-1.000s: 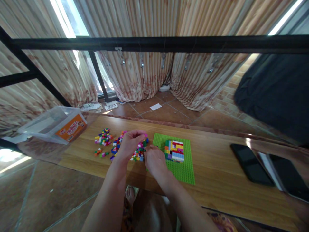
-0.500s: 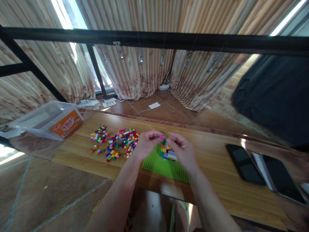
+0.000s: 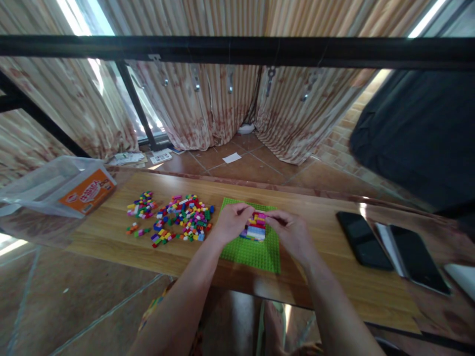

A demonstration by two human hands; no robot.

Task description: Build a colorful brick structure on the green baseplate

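A small pink toy brick (image 3: pixel 261 216) lies at the top of a low build of colourful bricks (image 3: pixel 256 231), on a green studded baseplate (image 3: pixel 250 258). My left hand (image 3: pixel 234 223) pinches at the brick's left end, thumb and fingers together. From the other side, my right hand (image 3: pixel 291 231) has its thumb and forefinger closed at the right end. The fingertips partly cover the brick and the far side of the build. White, light blue, yellow and red rows show in the build between both hands.
Loose bricks (image 3: pixel 187 217) lie in piles left of the baseplate on the wooden table (image 3: pixel 319 277). A clear plastic box (image 3: pixel 48 190) with an orange label stands at the far left. Two dark phones, one a black phone (image 3: pixel 363 240), lie at the right.
The pink brick has come from between my raised fingertips down onto the build. My right hand has shifted to the build's right side, uncovering more of it. The camera view has turned slightly.
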